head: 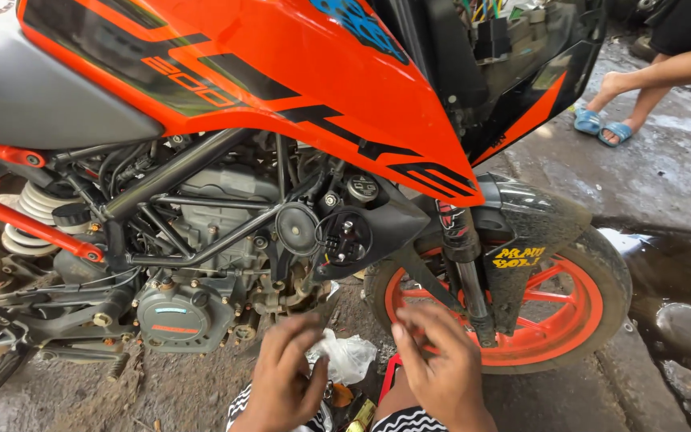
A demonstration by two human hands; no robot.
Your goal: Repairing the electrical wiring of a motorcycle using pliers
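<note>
Crumpled white plastic bag (348, 356) lies on the dirt ground (161, 392) below the engine, just between both hands; left hand (285, 376) fingers spread loose, holding nothing, touching the bag's left edge. Right hand (440, 364) fingers curled, blurred, cannot tell any grip, just beside the orange front wheel (557, 320). Above: orange-and-black motorcycle fuel tank (281, 72), round black horn (297, 229), dark engine casing (173, 316).
</note>
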